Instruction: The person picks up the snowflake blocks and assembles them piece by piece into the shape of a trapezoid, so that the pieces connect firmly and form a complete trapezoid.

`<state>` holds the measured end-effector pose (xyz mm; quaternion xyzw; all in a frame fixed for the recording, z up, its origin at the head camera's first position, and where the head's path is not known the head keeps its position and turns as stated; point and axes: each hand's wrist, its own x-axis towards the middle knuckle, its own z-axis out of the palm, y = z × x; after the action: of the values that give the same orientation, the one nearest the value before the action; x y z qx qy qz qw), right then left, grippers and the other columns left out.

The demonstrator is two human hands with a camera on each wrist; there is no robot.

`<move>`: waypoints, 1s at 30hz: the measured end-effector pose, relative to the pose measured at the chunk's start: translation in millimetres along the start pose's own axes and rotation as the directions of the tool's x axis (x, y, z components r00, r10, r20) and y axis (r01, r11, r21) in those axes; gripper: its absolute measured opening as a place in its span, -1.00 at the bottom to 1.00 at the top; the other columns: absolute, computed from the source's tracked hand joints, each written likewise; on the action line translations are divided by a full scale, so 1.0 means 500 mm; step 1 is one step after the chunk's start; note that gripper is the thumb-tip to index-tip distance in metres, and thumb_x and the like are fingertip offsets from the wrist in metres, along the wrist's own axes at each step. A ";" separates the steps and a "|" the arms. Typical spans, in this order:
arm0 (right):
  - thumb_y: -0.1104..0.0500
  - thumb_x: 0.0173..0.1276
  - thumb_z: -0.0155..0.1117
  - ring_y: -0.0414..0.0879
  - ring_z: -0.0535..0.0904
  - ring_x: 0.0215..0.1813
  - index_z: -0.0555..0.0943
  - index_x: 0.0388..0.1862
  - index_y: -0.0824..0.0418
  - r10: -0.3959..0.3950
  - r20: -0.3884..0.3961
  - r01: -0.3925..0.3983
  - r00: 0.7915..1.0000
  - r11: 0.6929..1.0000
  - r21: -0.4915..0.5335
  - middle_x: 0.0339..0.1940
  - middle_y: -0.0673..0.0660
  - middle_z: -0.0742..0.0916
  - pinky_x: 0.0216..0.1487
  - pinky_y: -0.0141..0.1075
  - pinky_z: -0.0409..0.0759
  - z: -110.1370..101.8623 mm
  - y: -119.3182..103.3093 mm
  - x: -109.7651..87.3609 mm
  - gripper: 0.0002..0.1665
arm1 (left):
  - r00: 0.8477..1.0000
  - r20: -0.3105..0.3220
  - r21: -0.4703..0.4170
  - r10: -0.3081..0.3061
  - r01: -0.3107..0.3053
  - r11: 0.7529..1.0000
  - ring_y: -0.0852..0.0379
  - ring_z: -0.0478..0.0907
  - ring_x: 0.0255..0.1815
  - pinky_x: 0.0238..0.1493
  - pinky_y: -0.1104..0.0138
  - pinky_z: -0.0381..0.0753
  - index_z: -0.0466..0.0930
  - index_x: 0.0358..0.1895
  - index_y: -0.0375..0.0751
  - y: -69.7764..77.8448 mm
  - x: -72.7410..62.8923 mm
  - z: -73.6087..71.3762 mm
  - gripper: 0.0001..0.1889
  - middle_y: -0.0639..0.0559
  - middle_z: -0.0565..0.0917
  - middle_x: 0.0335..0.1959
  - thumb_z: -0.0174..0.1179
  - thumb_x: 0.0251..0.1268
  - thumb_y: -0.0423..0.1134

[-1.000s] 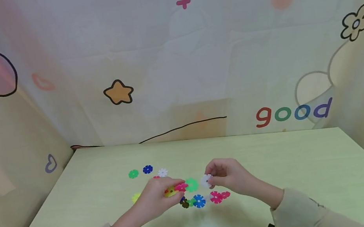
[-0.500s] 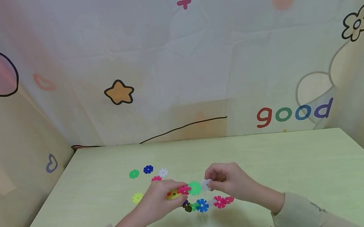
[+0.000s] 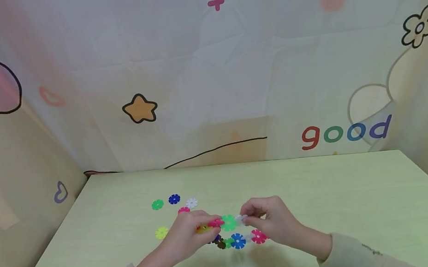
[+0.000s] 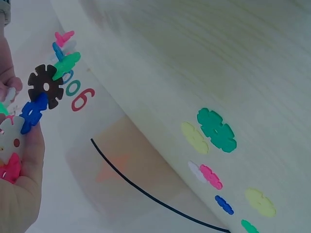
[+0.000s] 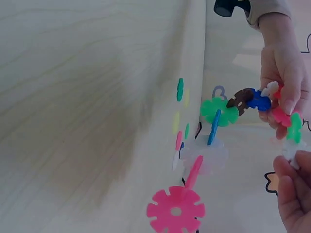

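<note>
My left hand (image 3: 186, 237) pinches a chain of interlocking plastic snowflake discs by a pink disc (image 3: 216, 222). A light green disc (image 3: 228, 222) sticks out past those fingertips. Between thumb and fingers, my right hand (image 3: 273, 218) pinches a white disc (image 3: 241, 219), seen nearly edge-on, right at the green disc's rim. The chain's other end loops below the hands, with a brown disc (image 4: 45, 86), a blue disc (image 3: 237, 241) and a larger pink disc (image 5: 176, 211). Part of the chain is hidden behind the left fingers.
Loose discs lie on the pale wooden table (image 3: 333, 198) at the left: green (image 3: 157, 204), dark blue (image 3: 174, 199), white (image 3: 192, 203), pink (image 3: 183, 210) and yellow (image 3: 161, 233). A larger green disc (image 4: 216, 130) shows in the left wrist view. A printed curtain (image 3: 189, 86) stands behind the table.
The right hand has brought the white disc left across a small gap to the green disc and tilted it from face-on to nearly edge-on. The left hand has shifted slightly right with the chain.
</note>
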<state>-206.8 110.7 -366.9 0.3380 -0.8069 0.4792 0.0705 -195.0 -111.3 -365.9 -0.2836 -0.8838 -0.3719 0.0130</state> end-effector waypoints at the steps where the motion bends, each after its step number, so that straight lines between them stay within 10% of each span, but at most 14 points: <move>1: 0.37 0.06 0.27 -0.24 0.60 -0.48 0.61 -0.45 0.28 -0.018 -0.018 0.018 1.000 1.000 -0.007 -0.50 0.16 0.70 -0.40 -0.44 0.58 0.002 -0.001 -0.001 -0.95 | 1.000 -0.001 0.000 0.004 -0.004 1.000 0.30 0.46 -0.42 -0.48 0.50 0.48 0.63 -0.15 -0.18 0.001 0.000 0.000 -0.77 0.10 0.66 -0.38 0.18 0.10 -0.27; 18: 0.44 0.01 0.29 -0.23 0.60 -0.49 0.62 -0.46 0.29 -0.151 -0.053 0.146 0.987 0.986 -0.081 -0.50 0.13 0.71 -0.42 -0.45 0.57 0.016 -0.001 -0.006 -0.90 | 1.000 0.030 0.031 0.006 -0.007 0.999 0.36 0.40 -0.53 -0.58 0.50 0.44 0.64 -0.15 -0.22 0.010 -0.001 -0.001 -0.77 0.07 0.67 -0.41 0.17 0.11 -0.29; 30: 0.37 0.06 0.27 -0.28 0.57 -0.45 0.62 -0.40 0.25 -0.075 0.071 0.081 0.995 0.993 -0.090 -0.45 0.09 0.71 -0.39 -0.46 0.57 0.003 -0.004 0.006 -0.90 | 0.989 0.150 0.106 -0.015 -0.001 0.994 0.36 0.27 -0.70 -0.64 0.52 0.32 0.53 0.03 -0.14 0.008 0.002 0.000 -0.64 0.26 0.48 -0.69 0.17 0.12 -0.19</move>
<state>-207.5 107.7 -365.1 0.3817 -0.8164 0.4264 0.0775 -193.9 -108.4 -363.3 -0.3064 -0.9018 -0.3020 -0.0399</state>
